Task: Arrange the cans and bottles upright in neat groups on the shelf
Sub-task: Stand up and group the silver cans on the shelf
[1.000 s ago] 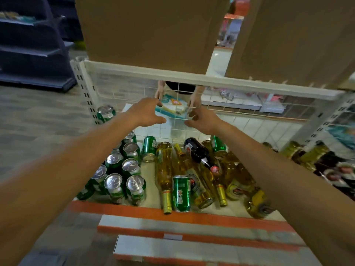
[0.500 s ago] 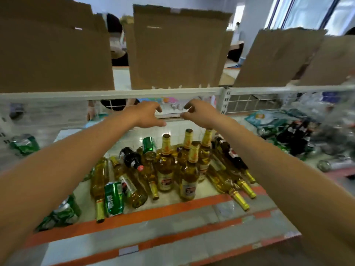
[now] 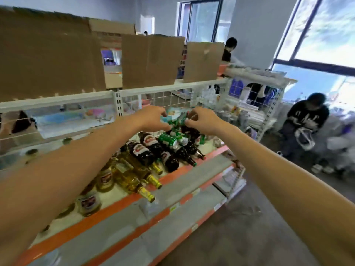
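Note:
Both my arms reach over the white shelf with the orange edge (image 3: 119,205). My left hand (image 3: 153,120) and my right hand (image 3: 204,120) hover close together above a pile at the shelf's right end, fingers curled. A small green can (image 3: 175,122) shows between the fingertips; motion blur hides whether either hand grips it. Below it another green can (image 3: 169,139) lies on its side across several dark brown bottles (image 3: 143,150), which also lie flat. Several yellow bottles (image 3: 132,175) lie left of those. Two more yellow bottles (image 3: 89,202) stand near my left forearm.
A white wire mesh (image 3: 169,98) backs the shelf, with cardboard sheets (image 3: 151,60) above it. Two lower shelf boards (image 3: 172,191) jut out in front. A crouching person (image 3: 305,120) is in the aisle on the right and another person (image 3: 228,48) stands behind the shelving.
My view has swung right along the shelf, from the green cans and yellow bottles to the dark bottles. Both hands have dropped from the mesh toward the pile and curled their fingers.

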